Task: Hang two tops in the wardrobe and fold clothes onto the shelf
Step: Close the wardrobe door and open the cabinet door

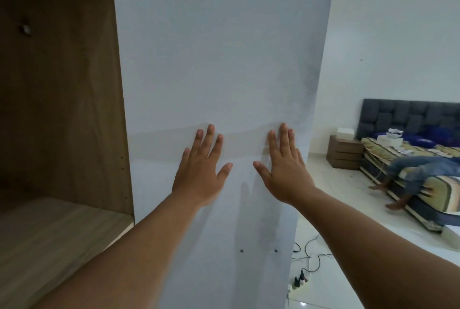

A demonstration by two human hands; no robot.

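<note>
Two bare forearms reach up from the bottom of the view, and both hands lie flat against a tall white wardrobe door (219, 59) that stands just in front. The left hand (202, 171) has its fingers spread and its palm on the panel; the right hand (283, 171) sits just beside it, a small gap between the two thumbs, also with fingers straight and apart. Neither hand has hold of anything; they only press on the smooth surface, and faint shadows of the fingers fall on the paint below them. Lower on the door two small dark screw heads (241, 250) show side by side. To the left the wardrobe (62, 84) stands open: a brown wood-grain compartment with a pale wooden shelf (49, 239) at its base, and no clothes can be seen on that shelf or anywhere inside the part that shows. Past the door's right edge the glossy white floor carries a power strip with cables (302, 279) trailing across the tiles. Farther back stands a brown bedside cabinet (344, 153), then a bed (423, 184) with a striped cover and a dark padded headboard (403, 117) against the white wall. Someone in blue jeans (420, 166) lies across the bed, bare feet toward the floor.
</note>
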